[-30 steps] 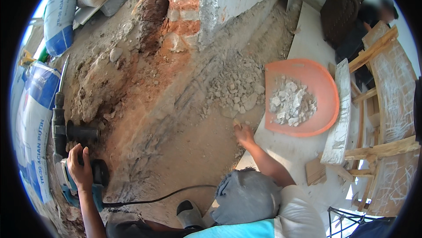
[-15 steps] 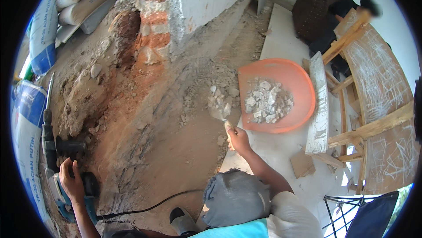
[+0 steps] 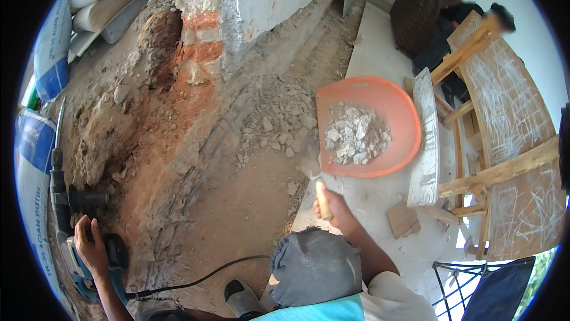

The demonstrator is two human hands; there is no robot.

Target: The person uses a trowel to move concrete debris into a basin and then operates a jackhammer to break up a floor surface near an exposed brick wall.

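Note:
My right hand (image 3: 338, 208) is closed round the wooden handle of a trowel (image 3: 323, 199). Its metal blade is blurred and lies just left of the near corner of an orange dustpan (image 3: 409, 134); I cannot tell whether anything is on it. Grey rubble chunks (image 3: 358, 134) are heaped inside the dustpan. More loose rubble (image 3: 278, 120) lies on the ground to its left. At the far left my left hand (image 3: 90, 247) rests, fingers stretched and apart, on the body of a teal and black demolition hammer (image 3: 83, 273), whose long chisel points away from me.
Filled sacks (image 3: 32, 184) line the left edge. A broken wall end with exposed bricks (image 3: 200, 21) stands beyond. A black cable (image 3: 202, 278) crosses the ground. On the right are a whitish plank (image 3: 424, 143), a wooden frame with a scratched board (image 3: 510, 89), and a brown armchair (image 3: 415, 12).
My right hand has drawn the trowel back from the loose rubble, toward me and slightly right, beside the dustpan. My left hand stays on the demolition hammer. The whole view has shifted slightly.

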